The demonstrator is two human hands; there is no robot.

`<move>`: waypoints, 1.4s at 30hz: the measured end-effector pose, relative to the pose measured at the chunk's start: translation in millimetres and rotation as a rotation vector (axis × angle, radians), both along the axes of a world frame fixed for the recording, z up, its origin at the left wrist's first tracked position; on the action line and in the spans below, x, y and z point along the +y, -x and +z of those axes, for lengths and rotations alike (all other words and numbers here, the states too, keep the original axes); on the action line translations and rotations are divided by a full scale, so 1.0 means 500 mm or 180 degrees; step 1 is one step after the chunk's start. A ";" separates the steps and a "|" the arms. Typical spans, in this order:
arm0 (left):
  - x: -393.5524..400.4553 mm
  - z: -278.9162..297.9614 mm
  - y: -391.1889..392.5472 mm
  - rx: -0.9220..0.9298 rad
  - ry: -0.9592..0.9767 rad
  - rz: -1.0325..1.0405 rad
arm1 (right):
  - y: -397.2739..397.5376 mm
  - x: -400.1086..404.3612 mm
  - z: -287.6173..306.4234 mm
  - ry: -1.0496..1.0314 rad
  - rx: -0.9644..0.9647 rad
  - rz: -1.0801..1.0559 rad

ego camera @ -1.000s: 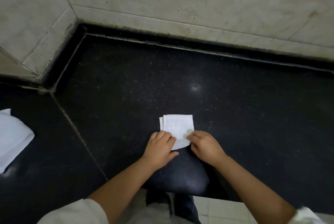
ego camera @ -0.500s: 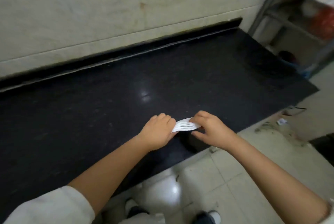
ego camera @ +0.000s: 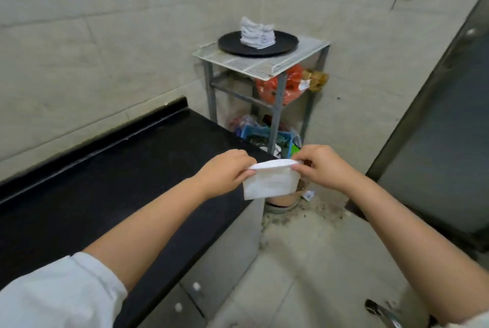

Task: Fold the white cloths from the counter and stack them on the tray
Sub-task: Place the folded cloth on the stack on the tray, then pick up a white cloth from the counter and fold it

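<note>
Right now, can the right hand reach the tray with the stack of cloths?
Probably not yet. The right hand pinches the folded cloth together with the left hand, and the tray sits on the rack well beyond. Nothing blocks the path.

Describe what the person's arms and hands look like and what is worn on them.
Both forearms are bare. The left arm wears a white sleeve pushed up near the elbow; a bit of white sleeve shows at the right arm's lower edge. The left hand and right hand are bare: no gloves, rings or watch visible.

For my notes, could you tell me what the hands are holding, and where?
A folded white cloth, pinched at its top edge: left hand at one end, right hand at the other.
</note>
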State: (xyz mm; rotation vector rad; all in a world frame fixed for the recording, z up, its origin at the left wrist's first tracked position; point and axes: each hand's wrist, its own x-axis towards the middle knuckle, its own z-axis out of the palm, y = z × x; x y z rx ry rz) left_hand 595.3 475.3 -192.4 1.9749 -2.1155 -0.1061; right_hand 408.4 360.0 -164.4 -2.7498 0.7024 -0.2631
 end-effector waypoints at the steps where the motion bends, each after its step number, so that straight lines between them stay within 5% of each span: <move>1: -0.046 0.017 0.002 -0.0020 0.0044 -0.0021 | 0.004 -0.040 0.019 0.0007 -0.0009 -0.0044; 13: -0.589 0.220 -0.121 0.0130 0.0561 0.0260 | -0.118 -0.551 0.228 -0.0459 -0.0698 -0.0481; 23: -0.895 0.330 -0.273 0.1319 0.0673 0.1264 | -0.343 -0.914 0.331 -0.0430 -0.0760 -0.0302; 32: -1.124 0.365 -0.436 0.0381 0.1642 0.2663 | -0.654 -1.196 0.356 0.0049 -0.1661 0.0430; 34: -1.164 0.350 -0.472 0.0232 0.1513 0.2846 | -0.716 -1.249 0.328 0.0007 -0.1709 0.0620; 39: -1.212 0.229 -0.496 -0.0001 0.0104 0.3023 | -0.789 -1.336 0.178 -0.0055 -0.0724 0.1212; 42: -1.217 0.205 -0.481 -0.0219 0.0030 0.3059 | -0.788 -1.368 0.125 -0.0006 -0.0524 0.1481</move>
